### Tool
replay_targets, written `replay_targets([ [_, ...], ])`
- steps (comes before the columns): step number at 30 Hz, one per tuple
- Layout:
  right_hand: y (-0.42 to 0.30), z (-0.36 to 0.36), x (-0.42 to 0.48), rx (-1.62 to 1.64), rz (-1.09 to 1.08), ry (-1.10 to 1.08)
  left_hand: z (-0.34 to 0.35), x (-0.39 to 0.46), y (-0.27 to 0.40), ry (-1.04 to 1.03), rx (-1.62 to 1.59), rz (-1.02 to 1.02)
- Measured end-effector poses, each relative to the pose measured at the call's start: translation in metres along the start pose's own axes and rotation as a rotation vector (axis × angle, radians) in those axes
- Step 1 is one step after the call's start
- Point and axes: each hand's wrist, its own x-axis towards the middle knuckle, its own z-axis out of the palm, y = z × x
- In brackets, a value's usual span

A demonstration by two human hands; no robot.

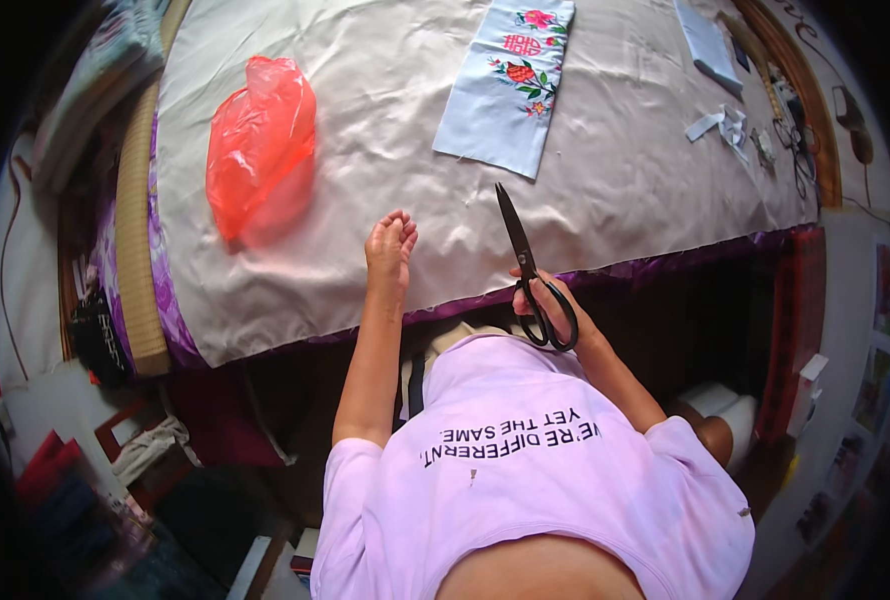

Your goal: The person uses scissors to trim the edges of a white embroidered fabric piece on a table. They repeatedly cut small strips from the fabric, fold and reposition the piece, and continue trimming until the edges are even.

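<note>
Black-handled scissors (pixel 521 247) are in my right hand (pixel 557 304), at the near edge of the cloth-covered bed. Their dark blades lie together, tips pointing away from me. Just beyond the tips is a pale blue fabric panel (pixel 482 120) with embroidered flowers and a red character motif down its right side. My left hand (pixel 392 241) hovers over the pale satin cloth (pixel 370 127), fingers curled together with nothing visible in them. To its left rests a crumpled translucent red plastic bag (pixel 265 150); I cannot tell what it contains.
At the far right lie a folded pale blue fabric (pixel 707 49), white fabric strips (pixel 728 129) and a pair of glasses (pixel 799 176). A woven mat edge (pixel 139 225) and folded bedding (pixel 92 105) border the left side. Purple fabric (pixel 445 309) shows beneath the satin's near edge.
</note>
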Motion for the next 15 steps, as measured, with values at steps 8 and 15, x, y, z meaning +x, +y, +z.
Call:
replay_targets([
  [8,-0.014,-0.023,0.035,-0.067,0.035,0.067,0.051,0.079,-0.011,0.093,-0.025,-0.089],
  [15,-0.035,-0.068,0.078,-0.347,0.049,-0.036,0.071,0.109,-0.010,0.178,-0.049,-0.153],
])
